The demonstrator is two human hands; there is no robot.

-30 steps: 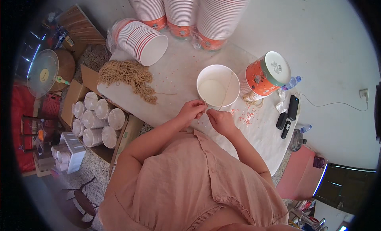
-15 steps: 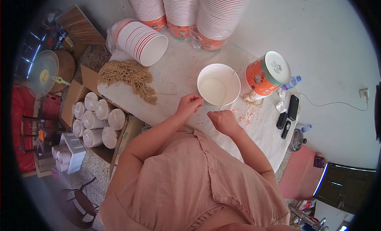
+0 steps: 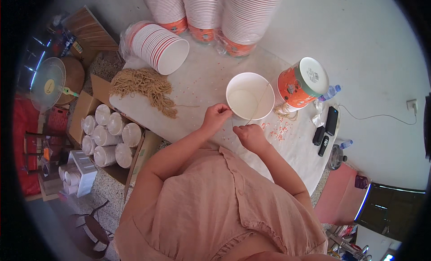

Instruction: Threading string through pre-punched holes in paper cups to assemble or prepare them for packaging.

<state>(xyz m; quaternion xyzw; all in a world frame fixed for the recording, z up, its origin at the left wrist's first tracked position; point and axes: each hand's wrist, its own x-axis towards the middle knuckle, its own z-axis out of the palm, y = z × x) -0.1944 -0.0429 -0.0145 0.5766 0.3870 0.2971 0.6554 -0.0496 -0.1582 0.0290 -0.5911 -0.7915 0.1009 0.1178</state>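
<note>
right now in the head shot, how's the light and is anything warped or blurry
Head view: soft, even daylight with only faint shadows; no strong glare on the white cup. Fisheye distortion bends the table edges and cup stacks toward a black rim. The left hand and right hand are sharp; the thin string is barely resolved.

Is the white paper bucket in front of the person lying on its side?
No, the white paper bucket stands upright with its open mouth up, and a string crosses its rim.
</note>
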